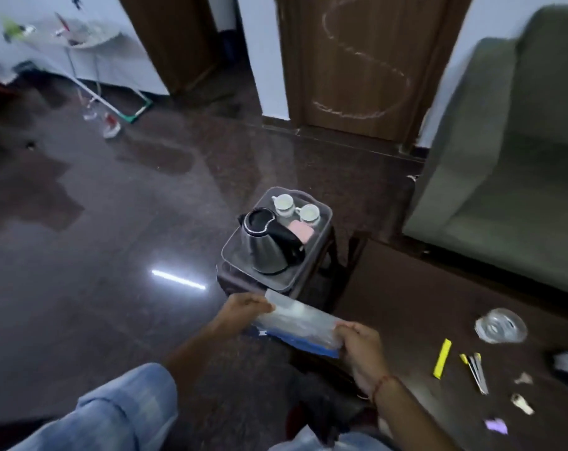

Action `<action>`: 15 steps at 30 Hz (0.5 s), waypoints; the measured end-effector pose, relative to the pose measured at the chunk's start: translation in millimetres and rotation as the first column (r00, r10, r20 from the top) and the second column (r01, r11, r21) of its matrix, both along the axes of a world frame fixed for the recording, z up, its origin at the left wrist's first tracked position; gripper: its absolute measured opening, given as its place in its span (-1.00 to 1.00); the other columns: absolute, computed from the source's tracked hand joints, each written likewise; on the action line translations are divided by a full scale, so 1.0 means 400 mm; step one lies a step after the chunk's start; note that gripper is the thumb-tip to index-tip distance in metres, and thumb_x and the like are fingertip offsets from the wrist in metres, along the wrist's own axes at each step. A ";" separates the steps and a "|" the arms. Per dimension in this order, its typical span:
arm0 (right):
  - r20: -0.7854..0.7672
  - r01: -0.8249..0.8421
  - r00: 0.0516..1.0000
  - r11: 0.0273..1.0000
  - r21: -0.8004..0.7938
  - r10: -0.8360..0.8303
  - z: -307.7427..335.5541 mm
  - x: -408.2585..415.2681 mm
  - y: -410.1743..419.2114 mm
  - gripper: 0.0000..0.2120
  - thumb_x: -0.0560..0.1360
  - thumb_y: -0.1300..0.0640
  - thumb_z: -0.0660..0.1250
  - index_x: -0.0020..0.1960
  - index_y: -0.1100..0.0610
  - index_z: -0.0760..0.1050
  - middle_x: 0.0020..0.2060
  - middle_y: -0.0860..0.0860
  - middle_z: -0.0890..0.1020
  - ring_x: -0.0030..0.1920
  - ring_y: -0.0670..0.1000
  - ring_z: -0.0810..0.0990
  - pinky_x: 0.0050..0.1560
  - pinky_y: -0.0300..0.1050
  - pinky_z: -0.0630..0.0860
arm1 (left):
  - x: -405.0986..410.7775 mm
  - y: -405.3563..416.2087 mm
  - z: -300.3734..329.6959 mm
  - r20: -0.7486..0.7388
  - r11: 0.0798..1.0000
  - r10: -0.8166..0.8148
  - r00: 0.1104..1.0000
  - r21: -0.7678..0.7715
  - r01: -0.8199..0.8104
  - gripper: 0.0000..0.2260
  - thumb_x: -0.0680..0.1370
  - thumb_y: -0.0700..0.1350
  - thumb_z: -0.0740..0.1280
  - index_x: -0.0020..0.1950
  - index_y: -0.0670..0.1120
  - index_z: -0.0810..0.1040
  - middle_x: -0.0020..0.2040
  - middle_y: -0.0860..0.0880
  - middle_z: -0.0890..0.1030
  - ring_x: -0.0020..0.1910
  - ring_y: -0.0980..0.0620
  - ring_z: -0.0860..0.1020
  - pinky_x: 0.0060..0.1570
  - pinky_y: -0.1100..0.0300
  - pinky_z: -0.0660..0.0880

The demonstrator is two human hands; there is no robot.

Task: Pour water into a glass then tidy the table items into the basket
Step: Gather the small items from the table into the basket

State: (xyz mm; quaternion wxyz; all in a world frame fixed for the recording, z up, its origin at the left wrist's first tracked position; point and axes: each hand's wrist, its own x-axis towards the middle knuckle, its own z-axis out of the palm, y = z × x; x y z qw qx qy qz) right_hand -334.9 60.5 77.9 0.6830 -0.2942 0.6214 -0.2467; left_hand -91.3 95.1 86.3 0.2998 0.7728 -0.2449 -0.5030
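Note:
I hold a clear plastic lid with a blue edge (pixel 300 323) between both hands, just in front of the basket. My left hand (pixel 245 309) grips its left end and my right hand (pixel 362 348) grips its right end. The clear plastic basket (pixel 235 247) stands on a small dark stool and holds a steel kettle (pixel 269 245), two white cups (pixel 284 205) (pixel 309 213) and a pink item (pixel 300 232). A glass (pixel 501 325) stands on the dark table (pixel 406 304) at the right.
On the table lie a yellow sachet (pixel 442 358), some cutlery (pixel 476 372), small wrappers (pixel 522 403) and a purple scrap (pixel 497 426). A green sofa (pixel 510 151) stands behind the table. A brown door (pixel 364 60) is ahead, and a white stand (pixel 90 53) stands far left on the shiny floor.

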 end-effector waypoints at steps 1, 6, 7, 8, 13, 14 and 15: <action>0.017 -0.003 1.000 0.999 0.035 0.002 0.006 0.039 -0.006 -0.88 0.44 0.40 0.27 -0.14 0.35 0.59 -0.36 0.13 0.47 -0.37 0.04 0.40 -0.39 -0.16 0.36 | 0.032 0.004 0.008 -0.005 1.000 0.019 1.000 0.002 -0.019 -0.94 0.39 -0.09 0.53 -0.24 -0.05 0.73 -0.23 -0.13 0.64 -0.28 0.00 0.61 -0.28 0.08 0.57; 0.119 -0.026 0.993 0.986 0.166 0.007 0.013 0.168 -0.063 -0.84 0.48 0.40 0.25 -0.15 0.30 0.60 -0.35 0.14 0.54 -0.36 0.05 0.50 -0.42 -0.14 0.55 | 0.143 -0.019 0.032 0.074 1.000 0.005 0.997 0.023 -0.007 -0.77 0.43 0.00 0.50 -0.21 -0.18 0.70 -0.40 -0.15 0.49 -0.45 -0.01 0.44 -0.44 0.24 0.36; 0.142 -0.026 0.990 0.982 0.189 -0.001 0.012 0.189 -0.077 -0.85 0.51 0.38 0.25 -0.12 0.27 0.59 -0.31 0.14 0.58 -0.34 0.06 0.53 -0.43 -0.14 0.57 | 0.160 -0.030 0.034 0.101 1.000 0.011 0.995 0.021 -0.013 -0.75 0.45 -0.03 0.49 -0.20 -0.23 0.68 -0.39 -0.16 0.49 -0.43 -0.01 0.44 -0.43 0.22 0.36; 0.166 -0.025 0.986 0.978 0.207 -0.010 0.012 0.212 -0.094 -0.86 0.53 0.37 0.24 -0.08 0.25 0.57 -0.27 0.14 0.59 -0.32 0.06 0.55 -0.43 -0.14 0.59 | 0.178 -0.045 0.038 0.130 0.999 0.026 0.991 0.017 -0.029 -0.75 0.45 -0.05 0.50 -0.17 -0.26 0.68 -0.38 -0.17 0.50 -0.39 -0.03 0.45 -0.39 0.19 0.38; 0.220 0.016 0.973 0.969 0.246 -0.072 -0.007 0.308 -0.173 -0.87 0.56 0.33 0.27 0.07 0.26 0.54 -0.19 0.18 0.58 -0.22 0.15 0.58 -0.35 -0.12 0.65 | 0.272 -0.132 0.028 0.219 0.992 0.127 0.968 -0.018 -0.126 -0.89 0.41 -0.08 0.54 -0.20 -0.12 0.73 -0.35 -0.14 0.62 -0.34 -0.03 0.53 -0.22 0.06 0.52; 0.220 0.039 0.971 0.967 0.251 -0.096 -0.014 0.322 -0.186 -0.89 0.55 0.34 0.29 0.06 0.29 0.54 -0.17 0.20 0.59 -0.23 0.15 0.60 -0.34 -0.13 0.65 | 0.289 -0.149 0.021 0.228 0.993 0.120 0.966 -0.020 -0.119 -0.91 0.41 -0.10 0.53 -0.20 -0.11 0.73 -0.35 -0.14 0.62 -0.34 -0.04 0.54 -0.22 0.05 0.52; 0.217 0.060 0.969 0.964 0.258 -0.119 -0.022 0.335 -0.196 -0.91 0.54 0.35 0.30 0.03 0.31 0.55 -0.15 0.22 0.58 -0.26 0.15 0.61 -0.33 -0.14 0.65 | 0.304 -0.164 0.011 0.235 0.995 0.098 0.967 -0.016 -0.097 -0.94 0.42 -0.11 0.52 -0.22 -0.08 0.73 -0.35 -0.14 0.63 -0.34 -0.03 0.55 -0.21 0.05 0.53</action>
